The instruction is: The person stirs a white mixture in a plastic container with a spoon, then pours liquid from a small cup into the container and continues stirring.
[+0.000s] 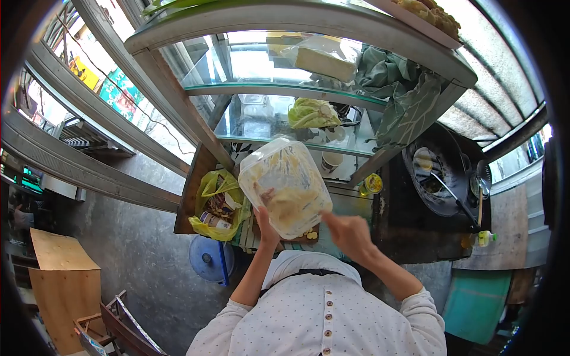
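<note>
A clear plastic food container [284, 160] is held tilted in front of my chest. A pale yellowish, mushy food [291, 204] lies toward its near end, and smears of it streak the walls. My left hand [266, 228] is closed on the container's lower left edge, its fingers partly hidden underneath. At the lower right rim is my right hand [351, 236], with its fingers curled and the index finger against the edge. What those fingers grip is hidden and slightly blurred.
Ahead stands a glass shelf cabinet [285, 89] with lettuce [313, 113] inside. A yellow rubbish bag [208, 228] sits left in a wooden box. To the right, a large wok [436, 178] holds a ladle. Below left is a blue-lidded pot [205, 270].
</note>
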A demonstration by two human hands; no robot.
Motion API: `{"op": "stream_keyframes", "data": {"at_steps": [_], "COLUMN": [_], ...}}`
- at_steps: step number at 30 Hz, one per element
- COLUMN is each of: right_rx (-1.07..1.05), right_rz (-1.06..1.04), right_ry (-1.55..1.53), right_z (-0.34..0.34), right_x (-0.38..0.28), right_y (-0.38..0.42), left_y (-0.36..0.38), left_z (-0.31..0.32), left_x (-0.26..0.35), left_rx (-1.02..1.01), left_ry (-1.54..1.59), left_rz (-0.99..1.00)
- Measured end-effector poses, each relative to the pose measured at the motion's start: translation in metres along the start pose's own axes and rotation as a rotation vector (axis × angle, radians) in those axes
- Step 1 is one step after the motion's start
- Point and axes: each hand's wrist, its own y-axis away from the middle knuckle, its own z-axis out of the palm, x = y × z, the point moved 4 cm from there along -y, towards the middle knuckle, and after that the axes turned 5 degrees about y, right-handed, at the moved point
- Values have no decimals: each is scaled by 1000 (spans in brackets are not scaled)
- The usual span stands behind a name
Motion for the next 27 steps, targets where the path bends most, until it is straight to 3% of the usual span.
{"op": "stream_keyframes", "data": {"at_steps": [4, 5, 6, 8, 10, 12, 14, 16, 19, 24, 26, 27], "right_rx": [-172, -15, -18, 8, -109, -226, -254, -208, -237, -259, -75, -76], "right_rz": [-74, -112, -110, 80, 144, 163, 179, 231, 247, 392, 209, 211], "right_ry": [-12, -127, -129, 94, 230, 222, 75, -270, -401, -363, -119, -122], "right_z": [13, 4, -2, -16, 2, 28, 37, 51, 49, -3, -17, -13], "right_x": [6, 13, 13, 15, 17, 19, 15, 18, 28, 19, 12, 14], "right_y": [10, 4, 0, -4, 0, 11, 17, 23, 20, 3, 0, 2], "left_y": [3, 5, 7, 9, 6, 6, 11, 15, 20, 18, 15, 15], "left_z": [-8, -10, -6, 3, 12, 21, 22, 23, 13, 1, -3, -6], "left_x": [1, -1, 2, 10, 10, 11, 11, 9, 5, -10, -17, -19], "left_rx": [-19, -14, -7, 0, -4, -70, -80, -89, -3, 122, 164, 189], "left_ry": [-206, -186, -165, -186, -199, -544, -557, -571, -494, -353, -296, -271], "left_rz": [108, 113, 118, 134, 153, 407, 381, 348, 309, 248, 217, 203]}}
